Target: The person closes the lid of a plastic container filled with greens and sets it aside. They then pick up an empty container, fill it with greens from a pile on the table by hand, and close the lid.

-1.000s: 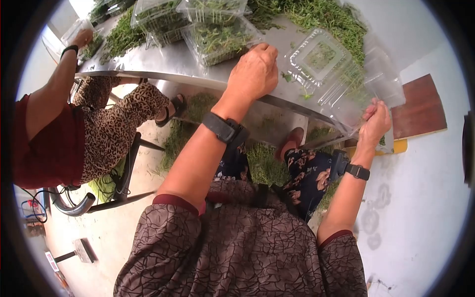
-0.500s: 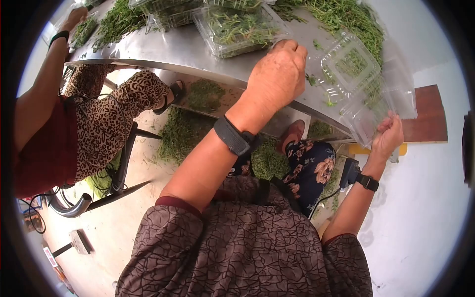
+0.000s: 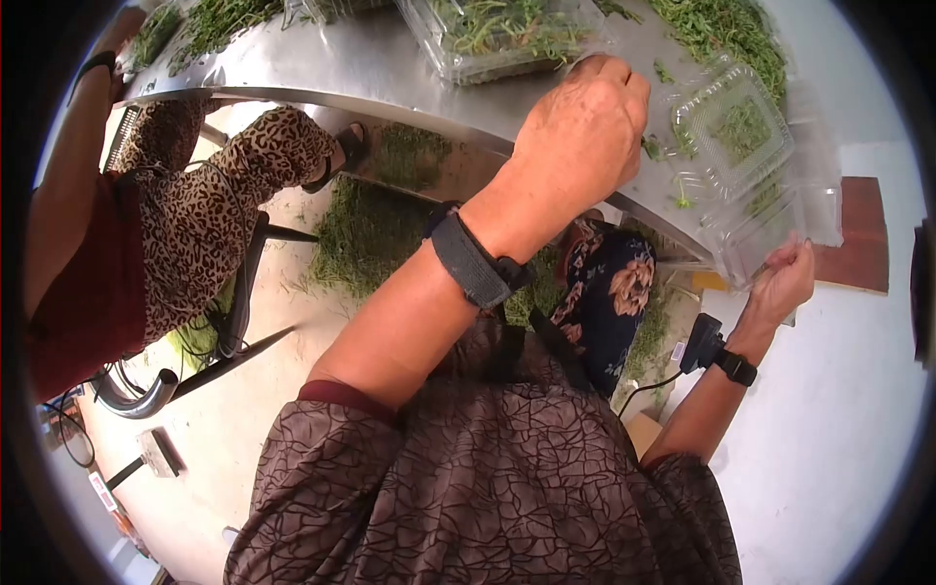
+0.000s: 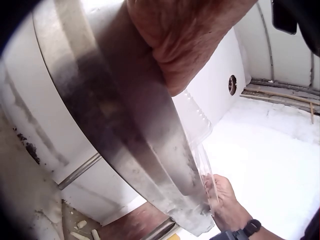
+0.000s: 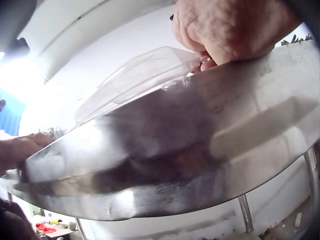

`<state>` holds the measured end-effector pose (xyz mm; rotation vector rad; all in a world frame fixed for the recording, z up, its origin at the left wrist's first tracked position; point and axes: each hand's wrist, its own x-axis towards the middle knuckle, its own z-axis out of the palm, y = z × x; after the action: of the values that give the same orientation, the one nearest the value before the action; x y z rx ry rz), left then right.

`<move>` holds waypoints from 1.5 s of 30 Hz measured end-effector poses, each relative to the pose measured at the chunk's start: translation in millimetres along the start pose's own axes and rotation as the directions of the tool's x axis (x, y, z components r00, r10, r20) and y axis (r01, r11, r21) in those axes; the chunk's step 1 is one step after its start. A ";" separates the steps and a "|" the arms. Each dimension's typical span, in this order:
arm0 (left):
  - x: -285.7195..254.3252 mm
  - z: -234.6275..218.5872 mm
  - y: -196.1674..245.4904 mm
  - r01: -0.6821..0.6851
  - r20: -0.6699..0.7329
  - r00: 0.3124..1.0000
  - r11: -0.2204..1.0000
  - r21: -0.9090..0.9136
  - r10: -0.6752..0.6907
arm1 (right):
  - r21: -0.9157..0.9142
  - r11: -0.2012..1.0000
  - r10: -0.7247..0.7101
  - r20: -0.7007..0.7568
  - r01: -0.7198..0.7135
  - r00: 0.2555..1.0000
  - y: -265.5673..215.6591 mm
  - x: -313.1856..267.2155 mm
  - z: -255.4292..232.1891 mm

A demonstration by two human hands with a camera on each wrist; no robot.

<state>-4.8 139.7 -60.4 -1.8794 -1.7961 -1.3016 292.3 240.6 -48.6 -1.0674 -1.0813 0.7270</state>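
Note:
My right hand pinches the near edge of a clear plastic clamshell box, which lies unfolded at the table's right end. In the right wrist view, the fingertips meet the box's clear wall. My left hand is over the table's front edge, knuckles up and fingers bent, beside the corner of a closed clamshell full of green sprigs. Its fingertips are hidden behind the hand, so I cannot tell whether they hold anything. A few loose sprigs lie between the hands.
The metal table has a curved front edge. Piles of greens lie at its back right. Another person in leopard-print trousers sits at the left. More greens lie beneath the table. A brown board stands by the right wall.
The head view has shifted, so the table, boxes and both hands appear farther right and the closed clamshell higher. My right hand keeps its hold on the open clamshell; my left stays by the filled box's corner.

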 end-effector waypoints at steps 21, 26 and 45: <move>0.1 9.2 -1.3 -0.015 -0.107 0.994 1.000 -0.013 0.013 | -0.002 1.000 0.027 -0.063 -0.027 0.998 -2.3 6.9 7.2; 2.0 8.6 -7.7 0.027 0.026 0.999 0.995 -0.091 -0.024 | 0.015 0.999 0.029 0.009 -0.030 1.000 4.6 13.0 -1.2; 4.8 0.6 -16.0 -0.025 0.023 0.999 0.993 -0.113 0.028 | -0.030 0.999 0.026 -0.019 -0.026 0.999 4.1 -5.9 18.5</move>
<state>-19.6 146.8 -63.6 -1.9785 -1.7366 -1.4045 273.0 242.8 -52.7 -1.1141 -1.0674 0.7218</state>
